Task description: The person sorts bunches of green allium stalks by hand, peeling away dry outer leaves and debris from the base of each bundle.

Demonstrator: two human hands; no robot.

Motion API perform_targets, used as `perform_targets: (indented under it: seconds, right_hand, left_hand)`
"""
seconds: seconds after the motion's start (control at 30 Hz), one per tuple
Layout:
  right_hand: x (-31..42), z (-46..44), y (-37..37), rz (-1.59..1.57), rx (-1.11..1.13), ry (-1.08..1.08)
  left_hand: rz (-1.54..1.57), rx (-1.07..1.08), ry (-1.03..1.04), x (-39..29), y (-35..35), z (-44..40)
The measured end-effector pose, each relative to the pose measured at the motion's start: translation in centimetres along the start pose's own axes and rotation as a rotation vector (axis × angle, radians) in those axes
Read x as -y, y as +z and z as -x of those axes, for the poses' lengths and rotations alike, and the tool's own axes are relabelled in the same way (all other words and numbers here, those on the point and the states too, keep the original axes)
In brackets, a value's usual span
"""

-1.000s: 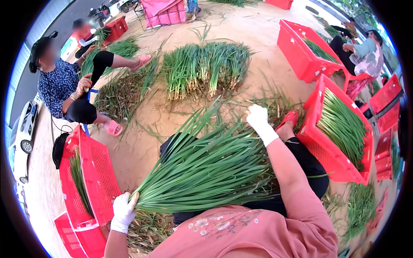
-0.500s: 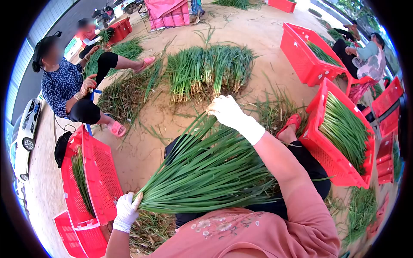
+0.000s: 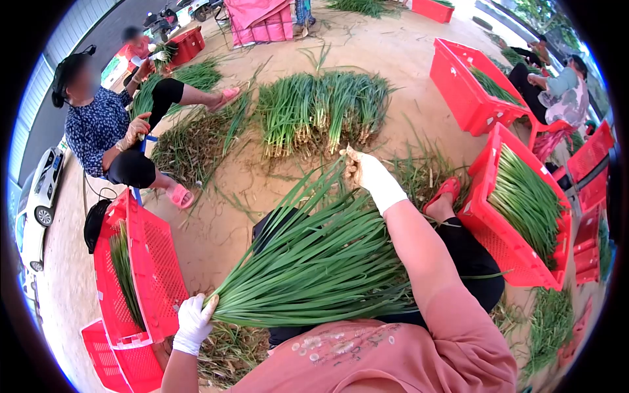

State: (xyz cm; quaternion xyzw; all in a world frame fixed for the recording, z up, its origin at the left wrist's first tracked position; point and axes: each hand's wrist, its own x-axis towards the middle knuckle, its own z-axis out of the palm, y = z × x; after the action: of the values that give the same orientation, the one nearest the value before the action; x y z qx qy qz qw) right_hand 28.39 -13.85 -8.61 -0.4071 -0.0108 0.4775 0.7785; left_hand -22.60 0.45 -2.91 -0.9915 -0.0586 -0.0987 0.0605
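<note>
My gloved left hand (image 3: 195, 321) is closed around the gathered base of a bunch of garlic chives (image 3: 314, 268). The long green leaves fan out to the right across my lap. Beyond the leaf tips is my gloved right hand (image 3: 367, 173), its dirt-stained fingers curled in. One thin leaf runs up close to those fingers, and what they hold, if anything, is too small to make out. On the ground ahead, just past the right hand, lies a pile of garlic chives (image 3: 324, 111) with pale stem ends facing me.
Red crates holding chives stand at my left (image 3: 141, 268) and right (image 3: 517, 203), with another crate (image 3: 472, 85) farther back. Dry leaf litter (image 3: 190, 147) lies on the ground. A seated person (image 3: 98, 131) works at the left; other people sit farther off.
My right hand has moved slightly right and turned so that its stained fingers show, away from the leaf tips it was touching. My left hand keeps its grip.
</note>
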Motion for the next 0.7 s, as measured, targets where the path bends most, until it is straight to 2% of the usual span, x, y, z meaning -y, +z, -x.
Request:
perform_targets:
  seconds: [0.03,0.07,0.13,0.17,0.23,0.27,0.33,0.43,0.47,0.53,0.57,0.6,0.63,0.67,0.7]
  right_hand:
    - [0.1,-1.2,-1.0,0.099,0.0,-0.067]
    - [0.5,-1.3,-1.5,0.676,-0.097,-0.316]
    - [0.7,-1.1,-2.2,1.306,-0.45,-0.639]
    - [0.7,-0.8,-2.4,1.307,-0.454,-0.634]
    - [1.0,-0.3,-2.8,0.814,-0.342,-0.224]
    - [0.9,-0.4,-3.6,0.867,-0.136,-0.075]
    - [-0.8,-0.9,-2.9,0.691,-0.056,0.146]
    - [-3.0,-1.3,-2.0,0.455,0.247,0.075]
    - [-3.5,-2.3,-2.8,0.451,0.247,0.076]
    - [-4.4,-3.9,-4.0,1.05,0.099,-0.388]
    - [-3.5,-2.3,-3.9,1.535,-0.273,-0.637]
    - [-0.2,2.1,-0.7,2.03,-0.373,-0.612]
    - [0.4,2.1,-2.2,1.896,-0.452,-0.541]
    - [1.1,2.6,-3.0,1.53,-0.481,-0.591]
    - [2.5,3.4,-4.2,1.344,-0.446,-0.349]
  left_hand:
    - [0.009,0.002,-0.011,0.0,0.0,0.1]
    - [0.007,0.006,-0.01,0.1,0.0,0.3]
    - [0.011,0.047,-0.036,0.1,0.3,0.8]
    - [0.015,0.049,-0.032,0.1,0.3,0.8]
    - [-0.002,-0.004,0.014,0.1,0.5,0.5]
    - [0.002,-0.004,0.019,0.1,0.6,0.6]
    - [-0.01,0.009,0.014,0.3,0.7,0.6]
    - [0.002,0.029,0.028,0.3,0.2,0.1]
    - [0.001,0.032,0.03,0.3,0.2,0.1]
    - [0.043,0.041,-0.033,0.1,0.3,0.4]
    - [0.046,0.046,-0.034,0.1,0.2,0.5]
    - [0.049,0.059,-0.042,0.1,0.2,0.6]
    - [0.051,0.072,-0.049,0.1,0.2,0.7]
    - [0.051,0.071,-0.051,0.1,0.1,0.6]
    - [0.047,0.069,-0.05,0.1,0.1,0.6]
